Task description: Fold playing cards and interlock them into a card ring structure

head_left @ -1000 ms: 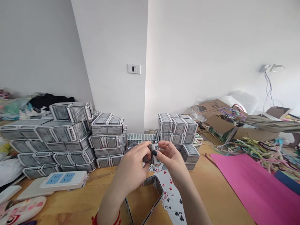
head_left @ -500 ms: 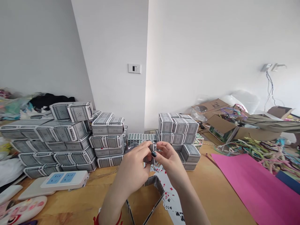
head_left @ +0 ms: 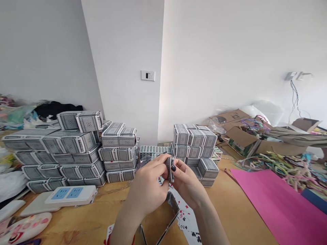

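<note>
Between my two hands is a folded playing card [head_left: 170, 169] with a grey patterned back, held up over the table. My left hand [head_left: 150, 180] grips it from the left, its fingers curled. From the right, my right hand [head_left: 183, 177] pinches it, a dark-nailed thumb against its edge. Below my wrists stands an open frame of folded cards [head_left: 173, 202], partly hidden by my left arm. Loose playing cards [head_left: 187, 217] lie face up beside the frame, under my right forearm.
Stacked card blocks [head_left: 79, 143] rise at the left, with more blocks [head_left: 194, 139] behind my right hand. A white power strip [head_left: 71, 195] lies at left. Pink paper [head_left: 276, 204], tangled cords [head_left: 278, 166] and an open cardboard box [head_left: 241, 139] occupy the right side.
The folded card has turned and shows more of its narrow side. Both hands have shifted slightly right, with the left fingers curling closer around the card.
</note>
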Demonstrator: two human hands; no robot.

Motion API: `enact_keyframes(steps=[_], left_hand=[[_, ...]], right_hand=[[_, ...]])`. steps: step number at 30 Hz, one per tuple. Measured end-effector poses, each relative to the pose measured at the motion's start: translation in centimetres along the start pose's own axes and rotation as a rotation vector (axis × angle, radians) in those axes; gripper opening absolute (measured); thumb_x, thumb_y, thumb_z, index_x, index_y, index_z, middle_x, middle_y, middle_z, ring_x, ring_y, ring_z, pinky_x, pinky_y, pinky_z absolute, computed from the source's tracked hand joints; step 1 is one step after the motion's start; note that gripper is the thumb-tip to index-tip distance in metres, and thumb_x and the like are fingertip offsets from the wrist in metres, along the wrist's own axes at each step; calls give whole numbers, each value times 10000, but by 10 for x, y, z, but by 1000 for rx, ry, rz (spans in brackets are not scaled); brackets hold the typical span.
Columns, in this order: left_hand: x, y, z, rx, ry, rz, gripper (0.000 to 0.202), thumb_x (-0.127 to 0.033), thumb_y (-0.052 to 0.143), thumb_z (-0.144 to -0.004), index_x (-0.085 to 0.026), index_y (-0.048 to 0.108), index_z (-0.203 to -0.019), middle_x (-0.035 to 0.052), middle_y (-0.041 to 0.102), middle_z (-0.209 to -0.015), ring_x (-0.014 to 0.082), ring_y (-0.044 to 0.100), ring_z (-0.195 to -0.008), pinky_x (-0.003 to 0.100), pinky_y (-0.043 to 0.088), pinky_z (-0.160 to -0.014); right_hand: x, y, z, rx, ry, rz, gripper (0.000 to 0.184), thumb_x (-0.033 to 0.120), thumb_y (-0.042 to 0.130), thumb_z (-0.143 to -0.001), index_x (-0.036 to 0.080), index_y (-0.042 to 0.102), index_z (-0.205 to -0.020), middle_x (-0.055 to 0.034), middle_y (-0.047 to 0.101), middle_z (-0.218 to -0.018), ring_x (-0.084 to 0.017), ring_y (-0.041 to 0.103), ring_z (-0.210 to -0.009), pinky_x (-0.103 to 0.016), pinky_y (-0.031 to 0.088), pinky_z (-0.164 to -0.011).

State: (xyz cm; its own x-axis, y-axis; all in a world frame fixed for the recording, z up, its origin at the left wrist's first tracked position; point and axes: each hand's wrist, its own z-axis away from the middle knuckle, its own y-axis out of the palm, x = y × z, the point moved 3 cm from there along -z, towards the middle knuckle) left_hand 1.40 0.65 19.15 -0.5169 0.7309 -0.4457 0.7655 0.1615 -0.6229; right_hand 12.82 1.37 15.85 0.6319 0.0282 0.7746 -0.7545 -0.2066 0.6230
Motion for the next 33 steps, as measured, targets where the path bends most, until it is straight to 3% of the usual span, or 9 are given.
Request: enact_keyframes(steps=[14, 22, 25, 29, 33], left_hand=[[-2, 1, 2, 13, 25, 45, 212, -17, 451, -691, -206, 440, -594, 12, 563, -1208, 163, 528, -1093, 288, 448, -885], [-2, 4, 1, 29, 56, 92, 213, -11, 465, -688, -195, 443, -583, 21, 556, -1220, 163, 514, -1112, 278, 434, -894], [-2, 6, 1, 86, 51, 88, 188, -23, 487, -686, -197, 477, -615, 19, 545, -1238, 162, 521, -1103, 267, 448, -865], [-1, 6, 1, 154, 45, 71, 126, -81, 530, -701, -205, 541, -682, 19, 549, -1238, 164, 565, -1039, 260, 474, -814], [-1, 2, 1, 101, 110, 50, 108, -135, 566, -712, -209, 603, -782, 28, 555, -1232, 180, 529, -1096, 291, 435, -913]], right_hand=[[-5, 2, 2, -60, 69, -165, 425, 180, 770, -549, 210, 534, -901, 31, 589, -689, -112, 528, -634, -220, 411, -604], [-7, 1, 1, -67, 79, -206, 334, 153, 750, -512, 176, 603, -812, 41, 554, -593, -97, 481, -546, -196, 369, -513], [-8, 0, 0, -28, 114, -222, 224, 166, 745, -512, 159, 608, -690, 45, 513, -543, -88, 457, -519, -192, 360, -489], [-12, -4, 0, -96, 161, -194, 194, 169, 751, -520, 163, 600, -642, 44, 520, -543, -84, 460, -511, -186, 361, -477], [-10, -3, 1, -87, 128, -125, 166, 185, 747, -553, 157, 617, -651, 43, 529, -542, -77, 472, -508, -191, 395, -512]])
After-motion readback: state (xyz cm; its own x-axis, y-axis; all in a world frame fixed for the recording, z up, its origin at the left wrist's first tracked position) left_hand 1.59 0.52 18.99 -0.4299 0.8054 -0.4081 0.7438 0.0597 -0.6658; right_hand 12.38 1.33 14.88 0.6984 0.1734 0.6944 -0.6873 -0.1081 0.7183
